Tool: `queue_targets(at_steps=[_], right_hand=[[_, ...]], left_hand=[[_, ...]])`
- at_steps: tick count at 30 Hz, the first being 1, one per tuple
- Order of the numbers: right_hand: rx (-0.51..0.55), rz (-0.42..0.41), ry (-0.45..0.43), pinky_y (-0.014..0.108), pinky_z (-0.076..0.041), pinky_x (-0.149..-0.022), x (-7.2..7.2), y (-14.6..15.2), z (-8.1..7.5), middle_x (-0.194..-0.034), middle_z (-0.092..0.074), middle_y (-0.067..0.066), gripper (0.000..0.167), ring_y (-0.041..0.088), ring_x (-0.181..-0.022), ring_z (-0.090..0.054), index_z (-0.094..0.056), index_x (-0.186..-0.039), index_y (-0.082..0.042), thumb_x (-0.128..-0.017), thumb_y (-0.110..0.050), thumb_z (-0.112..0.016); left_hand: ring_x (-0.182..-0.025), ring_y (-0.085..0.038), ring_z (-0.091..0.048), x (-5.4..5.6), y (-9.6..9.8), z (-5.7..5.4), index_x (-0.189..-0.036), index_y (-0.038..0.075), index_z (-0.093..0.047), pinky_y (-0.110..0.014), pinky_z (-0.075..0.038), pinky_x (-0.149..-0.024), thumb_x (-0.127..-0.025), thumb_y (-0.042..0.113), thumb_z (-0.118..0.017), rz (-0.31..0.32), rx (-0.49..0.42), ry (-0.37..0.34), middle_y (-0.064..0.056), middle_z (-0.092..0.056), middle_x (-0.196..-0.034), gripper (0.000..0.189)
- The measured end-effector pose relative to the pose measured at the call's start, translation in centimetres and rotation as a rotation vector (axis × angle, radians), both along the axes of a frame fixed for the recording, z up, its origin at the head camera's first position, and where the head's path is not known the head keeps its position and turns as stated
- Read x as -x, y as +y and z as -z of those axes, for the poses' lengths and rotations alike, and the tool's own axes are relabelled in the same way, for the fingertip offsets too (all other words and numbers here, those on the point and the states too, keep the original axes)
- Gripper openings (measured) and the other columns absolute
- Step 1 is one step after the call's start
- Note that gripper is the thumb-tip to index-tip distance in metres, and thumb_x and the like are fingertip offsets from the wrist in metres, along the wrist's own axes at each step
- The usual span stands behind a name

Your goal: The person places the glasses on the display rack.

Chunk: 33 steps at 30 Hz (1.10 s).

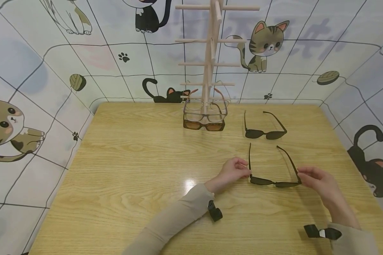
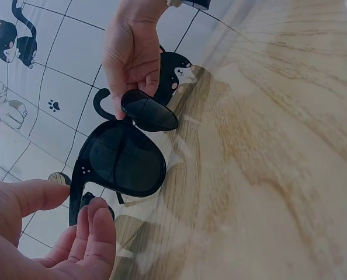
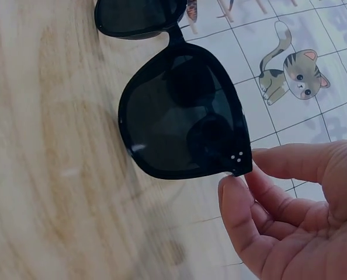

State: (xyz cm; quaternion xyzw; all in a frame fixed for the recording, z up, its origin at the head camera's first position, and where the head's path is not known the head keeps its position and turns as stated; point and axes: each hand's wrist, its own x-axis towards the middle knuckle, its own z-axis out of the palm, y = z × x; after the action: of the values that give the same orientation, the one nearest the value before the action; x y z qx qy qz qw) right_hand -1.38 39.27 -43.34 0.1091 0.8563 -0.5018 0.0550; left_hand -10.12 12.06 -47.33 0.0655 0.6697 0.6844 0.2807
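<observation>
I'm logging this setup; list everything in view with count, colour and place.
Table: one, light wood, below the eyewear.
Backdrop: one, white cat-print, around the table.
Display stand: one, pale wood, back centre.
Brown sunglasses: one, brown, low at the stand.
Clear-lens glasses: overlapping, exact count unclear, dark and pale frames, behind those.
Far sunglasses: one, black, right of the stand.
Near sunglasses: one, black, nearer the person.
Wrist cameras: two, black, one per wrist.
Sleeves: two, beige.
Left hand: one, bare, pinching the near pair's left end.
Right hand: one, bare, pinching its right end.
</observation>
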Motion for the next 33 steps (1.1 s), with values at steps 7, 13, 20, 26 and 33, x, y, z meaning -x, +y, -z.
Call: queue_targets(at_steps=[7,13,20,26,33], right_hand=[[0.054,0.013,-0.019,0.018,-0.053,-0.067,-0.4,-0.1,0.1,-0.090,-0.059,-0.022,0.016,-0.006,-0.081,-0.057,-0.061,-0.107,-0.004,-0.095,-0.013,-0.056],[0.134,0.029,-0.033,0.018,-0.053,-0.068,-0.7,0.2,0.6,-0.091,-0.060,-0.020,0.010,-0.004,-0.081,-0.059,-0.062,-0.104,-0.014,-0.095,-0.014,-0.057],[0.258,0.028,0.007,0.017,-0.053,-0.068,-1.1,0.3,0.8,-0.095,-0.062,-0.019,0.013,-0.002,-0.083,-0.060,-0.063,-0.102,-0.019,-0.094,-0.010,-0.057],[0.329,0.040,0.045,0.017,-0.053,-0.067,-1.2,0.2,0.6,-0.095,-0.062,-0.015,0.016,0.000,-0.082,-0.060,-0.064,-0.100,-0.020,-0.094,-0.007,-0.056],[0.418,0.029,0.101,0.019,-0.053,-0.069,-0.9,1.7,1.9,-0.096,-0.065,-0.008,0.017,0.003,-0.085,-0.062,-0.066,-0.103,-0.013,-0.094,-0.003,-0.055]], left_hand=[[-0.070,-0.017,-0.066,0.1,0.0,-0.1,-0.103,0.000,-0.059,-0.025,-0.055,-0.063,-0.082,0.001,-0.070,0.012,-0.023,-0.028,-0.004,-0.064,-0.077,0.023],[-0.069,-0.019,-0.067,0.1,0.1,0.0,-0.102,-0.002,-0.059,-0.027,-0.056,-0.063,-0.082,-0.002,-0.069,0.011,-0.048,-0.045,-0.005,-0.064,-0.077,0.023],[-0.067,-0.019,-0.066,0.0,-0.1,-0.2,-0.103,-0.002,-0.058,-0.028,-0.056,-0.063,-0.082,-0.003,-0.067,0.010,-0.082,-0.050,-0.006,-0.065,-0.077,0.023],[-0.064,-0.014,-0.064,-0.1,-0.3,-1.0,-0.104,-0.001,-0.058,-0.029,-0.057,-0.063,-0.083,-0.004,-0.066,0.006,-0.110,-0.053,-0.007,-0.065,-0.077,0.023],[-0.064,-0.013,-0.064,0.0,-0.7,-2.2,-0.105,-0.001,-0.059,-0.034,-0.057,-0.069,-0.083,-0.003,-0.066,0.011,-0.138,-0.053,-0.008,-0.065,-0.078,0.023]])
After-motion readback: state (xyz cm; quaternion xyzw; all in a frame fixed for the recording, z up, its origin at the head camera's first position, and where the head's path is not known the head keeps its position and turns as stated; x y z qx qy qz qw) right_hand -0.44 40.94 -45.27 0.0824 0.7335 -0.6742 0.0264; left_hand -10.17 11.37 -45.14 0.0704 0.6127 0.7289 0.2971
